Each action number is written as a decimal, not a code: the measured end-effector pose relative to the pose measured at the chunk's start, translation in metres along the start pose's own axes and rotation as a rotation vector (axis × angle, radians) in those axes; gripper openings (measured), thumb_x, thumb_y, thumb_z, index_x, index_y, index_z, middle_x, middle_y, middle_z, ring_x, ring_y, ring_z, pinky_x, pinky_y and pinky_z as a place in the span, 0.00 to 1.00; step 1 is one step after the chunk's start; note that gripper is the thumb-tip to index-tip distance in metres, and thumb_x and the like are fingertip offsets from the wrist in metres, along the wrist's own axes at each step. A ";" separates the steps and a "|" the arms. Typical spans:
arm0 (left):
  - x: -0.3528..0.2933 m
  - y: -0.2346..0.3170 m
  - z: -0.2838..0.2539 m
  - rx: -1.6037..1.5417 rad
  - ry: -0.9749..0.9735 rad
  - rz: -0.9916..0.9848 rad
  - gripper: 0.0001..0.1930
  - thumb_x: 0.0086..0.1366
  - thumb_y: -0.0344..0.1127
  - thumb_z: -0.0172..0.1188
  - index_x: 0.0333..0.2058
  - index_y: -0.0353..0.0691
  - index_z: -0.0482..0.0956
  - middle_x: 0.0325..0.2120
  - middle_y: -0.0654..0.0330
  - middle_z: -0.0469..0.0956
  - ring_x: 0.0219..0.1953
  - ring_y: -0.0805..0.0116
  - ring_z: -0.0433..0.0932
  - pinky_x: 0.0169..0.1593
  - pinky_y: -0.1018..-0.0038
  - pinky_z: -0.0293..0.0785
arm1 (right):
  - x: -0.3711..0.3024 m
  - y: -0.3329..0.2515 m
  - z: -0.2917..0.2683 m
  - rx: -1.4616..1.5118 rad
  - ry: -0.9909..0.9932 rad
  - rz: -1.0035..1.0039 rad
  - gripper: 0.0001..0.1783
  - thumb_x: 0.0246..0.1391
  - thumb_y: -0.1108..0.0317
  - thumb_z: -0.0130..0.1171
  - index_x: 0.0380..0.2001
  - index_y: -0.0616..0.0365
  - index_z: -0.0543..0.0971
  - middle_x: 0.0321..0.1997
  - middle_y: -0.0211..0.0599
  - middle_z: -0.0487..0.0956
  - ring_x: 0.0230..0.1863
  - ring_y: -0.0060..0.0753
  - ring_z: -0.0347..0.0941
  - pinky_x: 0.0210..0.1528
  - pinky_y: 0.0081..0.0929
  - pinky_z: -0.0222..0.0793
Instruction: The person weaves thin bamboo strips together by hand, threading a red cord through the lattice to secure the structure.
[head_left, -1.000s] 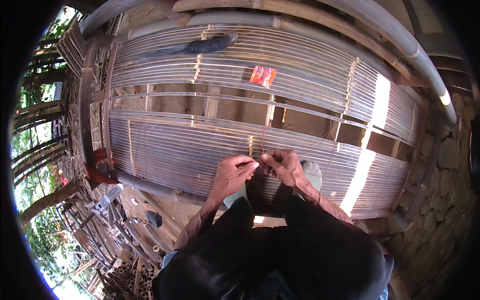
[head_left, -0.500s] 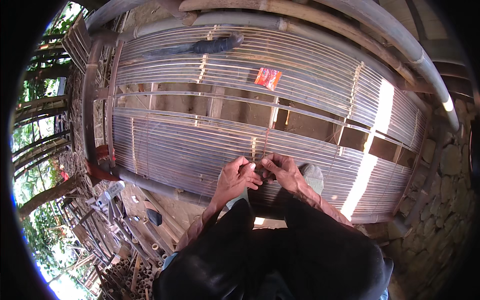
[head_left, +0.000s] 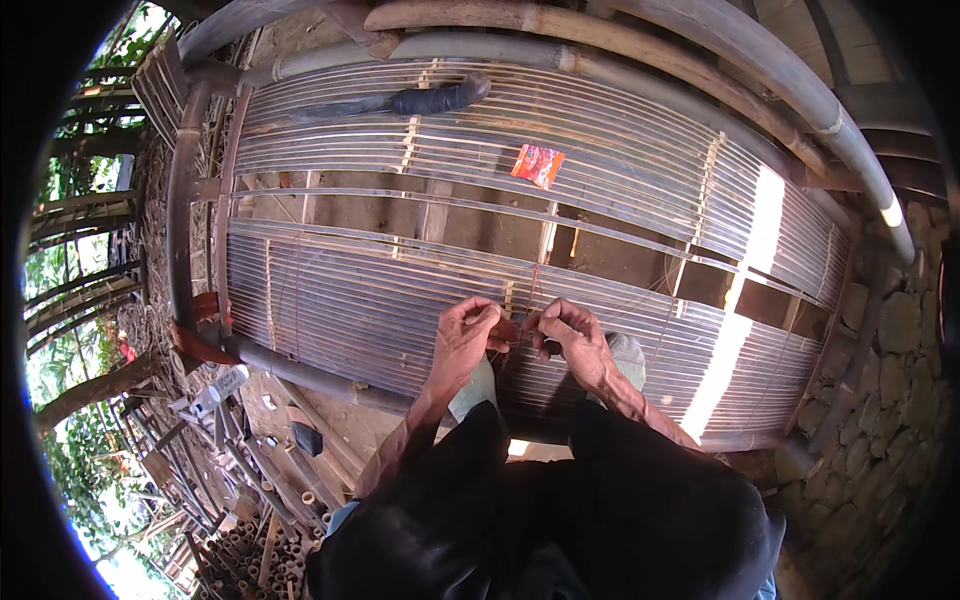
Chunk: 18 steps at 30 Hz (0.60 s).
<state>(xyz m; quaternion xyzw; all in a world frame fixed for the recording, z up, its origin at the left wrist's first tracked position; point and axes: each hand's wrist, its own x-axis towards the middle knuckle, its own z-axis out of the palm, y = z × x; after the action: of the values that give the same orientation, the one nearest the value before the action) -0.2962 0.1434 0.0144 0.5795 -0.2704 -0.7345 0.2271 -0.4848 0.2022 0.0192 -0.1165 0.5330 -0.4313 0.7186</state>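
Over the near section of a slatted bamboo bed (head_left: 330, 290), my two hands face each other a short gap apart. A thin reddish-brown cord (head_left: 535, 280) runs across the slats down to the place between them. Thumb and fingertips of my left hand (head_left: 466, 335) are pinched together on the cord. My right hand (head_left: 570, 338) is closed too, with the cord at its curled fingers. Exactly where each fingertip grips is too small to see. Just outside the hands my two feet in grey-green footwear (head_left: 626, 360) rest on the slats.
An orange-red packet (head_left: 538, 166) lies on the far slats. Left of it is a dark wrapped tool (head_left: 440, 95). An open gap crosses the bed's middle. Bamboo poles (head_left: 480, 45) bound the far side. Cut bamboo pieces (head_left: 255, 560) and a clear bottle (head_left: 220, 390) lie lower left.
My left hand has shifted slightly up and left, its fingers curling in more. My right hand has moved up a little, so the gap between the hands has widened.
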 end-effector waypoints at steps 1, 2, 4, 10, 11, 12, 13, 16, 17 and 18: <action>0.002 0.005 0.001 0.060 -0.063 -0.056 0.10 0.71 0.35 0.62 0.39 0.32 0.81 0.26 0.59 0.83 0.26 0.73 0.82 0.27 0.80 0.78 | 0.000 0.000 -0.002 -0.001 0.003 -0.001 0.06 0.66 0.71 0.55 0.33 0.60 0.75 0.34 0.38 0.83 0.27 0.22 0.75 0.30 0.24 0.72; 0.001 0.009 0.003 0.121 -0.127 -0.111 0.10 0.71 0.35 0.62 0.38 0.33 0.82 0.26 0.60 0.83 0.24 0.75 0.79 0.27 0.82 0.74 | -0.001 0.001 -0.004 0.027 -0.011 0.026 0.07 0.66 0.70 0.56 0.33 0.60 0.75 0.34 0.38 0.83 0.26 0.22 0.74 0.28 0.23 0.71; -0.003 0.009 0.008 0.196 -0.132 -0.127 0.11 0.72 0.36 0.61 0.36 0.33 0.82 0.29 0.60 0.84 0.27 0.74 0.80 0.30 0.81 0.73 | 0.000 0.000 -0.003 0.058 -0.035 0.056 0.07 0.66 0.70 0.56 0.32 0.60 0.74 0.34 0.39 0.83 0.25 0.22 0.74 0.27 0.23 0.70; 0.002 0.006 -0.005 -0.085 -0.121 0.020 0.10 0.73 0.39 0.61 0.38 0.37 0.81 0.25 0.60 0.82 0.25 0.76 0.78 0.29 0.80 0.73 | 0.000 -0.003 -0.011 0.125 -0.023 0.285 0.09 0.69 0.67 0.54 0.37 0.60 0.78 0.27 0.29 0.75 0.20 0.18 0.65 0.23 0.18 0.60; 0.001 0.012 -0.009 -0.155 -0.139 -0.051 0.11 0.75 0.39 0.58 0.37 0.37 0.79 0.21 0.65 0.77 0.22 0.77 0.74 0.26 0.81 0.69 | -0.004 -0.004 -0.011 -0.043 -0.053 0.247 0.11 0.71 0.64 0.53 0.39 0.60 0.79 0.26 0.28 0.73 0.21 0.18 0.65 0.24 0.19 0.61; 0.000 0.012 -0.015 -0.154 -0.132 -0.051 0.11 0.75 0.39 0.58 0.37 0.37 0.79 0.21 0.65 0.77 0.22 0.77 0.74 0.26 0.81 0.69 | -0.006 -0.007 -0.008 -0.209 -0.093 0.212 0.13 0.72 0.62 0.52 0.41 0.60 0.80 0.25 0.26 0.72 0.22 0.18 0.65 0.26 0.20 0.62; 0.000 0.011 -0.020 -0.161 -0.152 -0.095 0.12 0.75 0.40 0.58 0.36 0.37 0.79 0.19 0.67 0.73 0.20 0.79 0.70 0.25 0.81 0.65 | -0.008 -0.011 -0.004 -0.207 -0.100 0.215 0.13 0.72 0.62 0.52 0.41 0.60 0.80 0.25 0.26 0.72 0.22 0.18 0.65 0.26 0.20 0.62; -0.005 0.014 -0.010 -0.165 -0.156 -0.163 0.13 0.76 0.39 0.57 0.35 0.37 0.79 0.16 0.72 0.64 0.16 0.83 0.59 0.22 0.80 0.55 | -0.009 -0.018 0.001 -0.643 -0.171 -0.109 0.17 0.74 0.58 0.50 0.42 0.60 0.81 0.28 0.30 0.75 0.28 0.22 0.70 0.34 0.25 0.68; -0.005 0.012 -0.006 -0.063 -0.176 -0.110 0.13 0.76 0.39 0.56 0.34 0.37 0.79 0.16 0.72 0.64 0.16 0.84 0.59 0.21 0.81 0.55 | -0.008 -0.017 -0.001 -0.648 -0.213 -0.211 0.16 0.74 0.58 0.50 0.42 0.60 0.80 0.29 0.31 0.77 0.31 0.25 0.72 0.37 0.28 0.70; -0.007 0.012 -0.002 0.037 -0.196 -0.057 0.14 0.76 0.39 0.56 0.34 0.37 0.80 0.15 0.73 0.64 0.16 0.85 0.59 0.21 0.81 0.54 | -0.007 -0.018 0.000 -0.653 -0.255 -0.311 0.16 0.74 0.59 0.50 0.42 0.61 0.80 0.31 0.33 0.79 0.35 0.27 0.74 0.41 0.30 0.71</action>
<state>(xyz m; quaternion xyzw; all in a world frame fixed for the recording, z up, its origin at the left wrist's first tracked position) -0.2923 0.1383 0.0271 0.5166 -0.2882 -0.7886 0.1676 -0.4946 0.1966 0.0354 -0.4717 0.5245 -0.3247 0.6301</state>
